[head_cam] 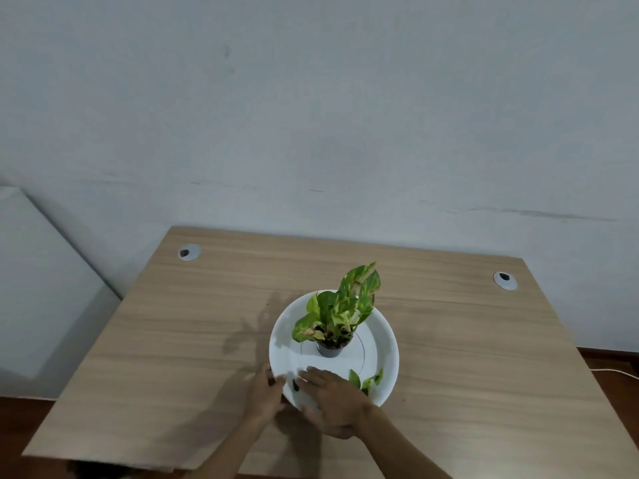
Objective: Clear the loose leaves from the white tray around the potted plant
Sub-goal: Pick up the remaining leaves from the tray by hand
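A round white tray (380,340) lies on the wooden desk and carries a small grey pot (330,350) with a green and yellow leafy plant (340,305). Loose green leaves (366,380) lie on the tray's near right part, and a small dark bit (296,385) lies near its front left. My left hand (266,392) grips the tray's near left rim. My right hand (332,399) rests flat over the tray's front, fingers spread toward the dark bit, just left of the loose leaves. Nothing shows in its fingers.
The wooden desk (173,340) stands against a pale wall, with two round cable grommets (189,252) (505,280) near its back corners. A white panel (41,288) stands to the left of the desk. A white cable (615,373) runs on the floor at the right.
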Tool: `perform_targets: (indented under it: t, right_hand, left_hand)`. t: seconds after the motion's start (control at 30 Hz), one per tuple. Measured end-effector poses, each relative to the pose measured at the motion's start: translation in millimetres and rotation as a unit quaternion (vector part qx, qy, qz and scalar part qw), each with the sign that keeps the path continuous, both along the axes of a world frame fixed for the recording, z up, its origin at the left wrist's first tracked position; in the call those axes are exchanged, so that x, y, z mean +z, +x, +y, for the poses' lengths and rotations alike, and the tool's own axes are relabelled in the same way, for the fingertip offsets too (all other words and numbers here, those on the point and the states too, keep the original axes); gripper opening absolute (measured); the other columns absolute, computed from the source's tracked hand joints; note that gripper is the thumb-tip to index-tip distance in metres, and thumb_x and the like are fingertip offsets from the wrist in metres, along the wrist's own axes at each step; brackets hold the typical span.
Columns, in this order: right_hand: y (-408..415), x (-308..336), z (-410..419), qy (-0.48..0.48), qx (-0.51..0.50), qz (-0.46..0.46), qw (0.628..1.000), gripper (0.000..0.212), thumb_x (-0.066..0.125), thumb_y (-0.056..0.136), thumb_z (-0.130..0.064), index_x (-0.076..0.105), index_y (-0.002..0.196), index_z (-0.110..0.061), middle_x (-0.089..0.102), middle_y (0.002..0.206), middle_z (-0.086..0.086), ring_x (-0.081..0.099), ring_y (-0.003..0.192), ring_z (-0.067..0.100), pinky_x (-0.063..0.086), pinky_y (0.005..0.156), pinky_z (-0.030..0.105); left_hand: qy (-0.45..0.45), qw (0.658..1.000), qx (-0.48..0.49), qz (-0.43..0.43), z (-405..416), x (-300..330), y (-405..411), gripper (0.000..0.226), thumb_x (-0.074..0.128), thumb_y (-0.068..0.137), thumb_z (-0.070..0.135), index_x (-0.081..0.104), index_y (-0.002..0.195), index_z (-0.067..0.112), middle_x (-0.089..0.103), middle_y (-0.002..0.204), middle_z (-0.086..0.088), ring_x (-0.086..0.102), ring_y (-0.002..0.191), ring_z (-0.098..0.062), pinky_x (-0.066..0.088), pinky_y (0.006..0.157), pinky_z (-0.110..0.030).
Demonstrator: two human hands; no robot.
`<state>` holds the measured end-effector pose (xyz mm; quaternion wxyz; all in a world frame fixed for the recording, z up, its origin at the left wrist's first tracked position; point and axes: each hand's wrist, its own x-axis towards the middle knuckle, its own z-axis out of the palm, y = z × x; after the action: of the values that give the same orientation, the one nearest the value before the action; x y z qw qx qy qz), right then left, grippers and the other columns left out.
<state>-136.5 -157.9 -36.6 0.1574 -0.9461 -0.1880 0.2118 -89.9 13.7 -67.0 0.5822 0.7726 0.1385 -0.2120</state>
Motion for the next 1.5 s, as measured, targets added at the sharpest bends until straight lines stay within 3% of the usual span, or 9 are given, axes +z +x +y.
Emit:
perform_targets:
  t: [0.13, 0.3, 0.47, 0.63, 0.87, 0.97, 1.13, 1.3, 1.5]
  right_hand:
    - [15, -18, 19, -0.033, -0.001, 0.017, 0.999, 0.070, 0.015, 0.090, -0.039, 0.021, 0.150, -0.004, 0.020, 0.159, 0.013, 0.014, 0.147, 0.032, 0.020, 0.116, 0.046]
    - [-4, -28, 2, -0.027, 0.027, 0.015, 0.999, 0.059, 0.034, 0.086, -0.037, 0.048, 0.134, -0.006, 0.054, 0.137, 0.011, 0.048, 0.129, 0.033, 0.046, 0.101, 0.045]
    - [-24, -14, -28, 0.041, -0.013, -0.010, 0.999, 0.049, 0.039, 0.089, -0.032, 0.057, 0.131, -0.012, 0.057, 0.135, 0.008, 0.046, 0.132, 0.026, 0.034, 0.113, 0.042]
    - [-14, -3, -21, 0.061, -0.131, -0.014, 0.989, 0.049, 0.036, 0.098, -0.029, 0.041, 0.144, -0.014, 0.032, 0.154, 0.005, 0.024, 0.143, 0.020, 0.020, 0.117, 0.030]
    - [-22, -10, -21, 0.032, -0.135, 0.005, 0.990, 0.048, 0.029, 0.093, -0.038, 0.056, 0.128, -0.021, 0.045, 0.141, 0.003, 0.040, 0.131, 0.023, 0.043, 0.104, 0.042]
    - [-14, -2, -49, 0.016, -0.236, -0.024, 0.971, 0.045, 0.038, 0.096, -0.028, 0.046, 0.140, -0.020, 0.035, 0.153, 0.001, 0.035, 0.138, 0.020, 0.040, 0.106, 0.038]
    - [24, -2, -73, 0.019, -0.269, -0.030, 0.962, 0.059, 0.040, 0.095, -0.013, 0.020, 0.151, -0.009, 0.018, 0.159, 0.007, 0.017, 0.146, 0.022, 0.034, 0.112, 0.039]
    - [73, -24, -75, -0.025, -0.194, -0.102, 0.975, 0.067, 0.041, 0.091, -0.011, 0.012, 0.151, -0.002, 0.014, 0.160, 0.017, 0.000, 0.148, 0.028, 0.002, 0.120, 0.039]
    - [68, -44, -78, -0.056, -0.220, -0.047, 0.973, 0.075, 0.044, 0.090, -0.014, 0.001, 0.151, 0.000, 0.002, 0.161, 0.017, 0.000, 0.148, 0.030, 0.005, 0.122, 0.040]
  left_hand:
    - [-0.002, 1.000, 0.010, 0.018, 3, -5, 5, 0.010, 0.056, 0.089, 0.004, 0.057, 0.094, 0.012, 0.069, 0.091, -0.013, 0.068, 0.078, -0.031, 0.058, 0.052, -0.041]
    - [-0.055, 0.998, 0.020, 0.037, 11, 7, 23, 0.013, 0.055, 0.091, -0.002, 0.055, 0.096, 0.009, 0.066, 0.098, -0.014, 0.067, 0.083, -0.030, 0.059, 0.053, -0.040]
    - [-0.057, 0.997, 0.018, 0.041, 15, 13, 34, 0.012, 0.054, 0.092, 0.001, 0.058, 0.097, 0.011, 0.065, 0.097, -0.010, 0.065, 0.086, -0.027, 0.060, 0.062, -0.042]
    - [-0.053, 0.995, -0.003, 0.082, 14, 12, 21, 0.023, 0.061, 0.091, 0.016, 0.059, 0.113, 0.009, 0.067, 0.106, -0.016, 0.068, 0.090, -0.029, 0.061, 0.060, -0.039]
    - [-0.069, 0.991, -0.004, 0.111, 13, 17, 21, 0.032, 0.064, 0.087, 0.003, 0.053, 0.117, 0.008, 0.062, 0.114, -0.016, 0.065, 0.094, -0.032, 0.060, 0.060, -0.038]
    - [-0.069, 0.991, 0.047, 0.107, 14, 16, 29, 0.027, 0.061, 0.090, 0.005, 0.053, 0.115, 0.005, 0.060, 0.115, -0.018, 0.063, 0.099, -0.037, 0.058, 0.064, -0.043]
    - [-0.066, 0.988, 0.066, 0.126, 14, 4, 24, 0.026, 0.062, 0.089, 0.008, 0.058, 0.115, 0.006, 0.065, 0.113, -0.020, 0.066, 0.094, -0.039, 0.059, 0.062, -0.043]
    - [-0.079, 0.988, 0.065, 0.118, 15, 0, 29, 0.031, 0.062, 0.087, -0.003, 0.056, 0.116, 0.005, 0.063, 0.113, -0.019, 0.062, 0.088, -0.038, 0.058, 0.052, -0.039]
    - [-0.096, 0.982, 0.096, 0.129, 14, 2, 51, 0.027, 0.057, 0.088, -0.009, 0.054, 0.114, -0.003, 0.061, 0.110, -0.019, 0.056, 0.099, -0.039, 0.045, 0.093, -0.056]
